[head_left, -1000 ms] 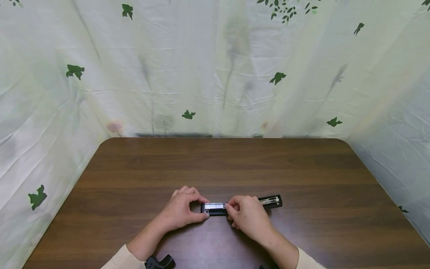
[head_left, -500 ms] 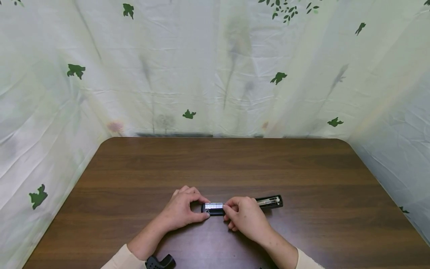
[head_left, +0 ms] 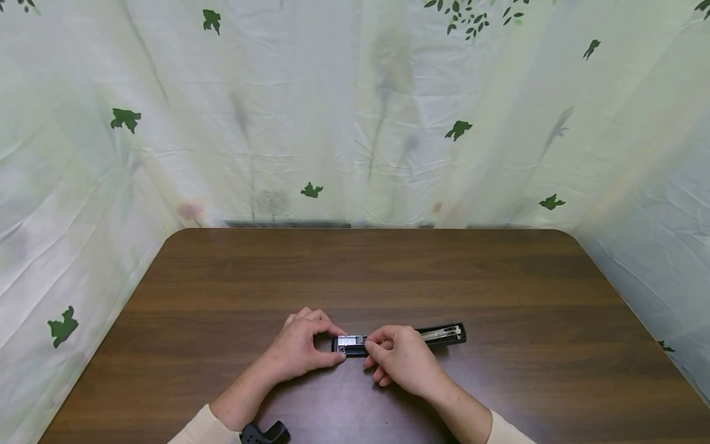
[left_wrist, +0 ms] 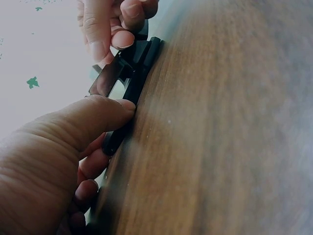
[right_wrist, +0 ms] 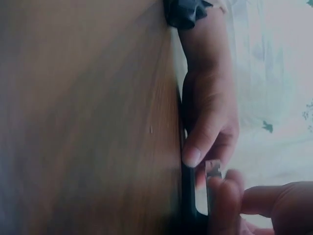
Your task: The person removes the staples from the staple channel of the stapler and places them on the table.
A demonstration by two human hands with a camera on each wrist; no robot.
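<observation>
A black stapler [head_left: 356,352] lies opened out on the table, its top cover [head_left: 446,334] swung back to the right. The silver staple magazine [head_left: 349,340] shows over the base at the left. My left hand [head_left: 302,345] grips the base's left end between thumb and fingers. Thumb and index fingertip of my right hand [head_left: 405,357] pinch at the magazine near the stapler's middle; whatever lies between the tips is hidden. In the left wrist view the metal magazine [left_wrist: 104,82] stands slightly raised over the black base [left_wrist: 139,81]. The right wrist view shows the magazine's end [right_wrist: 213,169] near my left thumb.
The brown wooden table [head_left: 355,271] extends behind and to both sides of the stapler. A pale curtain [head_left: 355,123] with green leaf prints hangs behind its far edge. A black device [head_left: 265,433] sits at my left wrist.
My right hand has slid a little left along the stapler, covering more of the silver magazine and uncovering more of the top cover. My left hand keeps its grip in place.
</observation>
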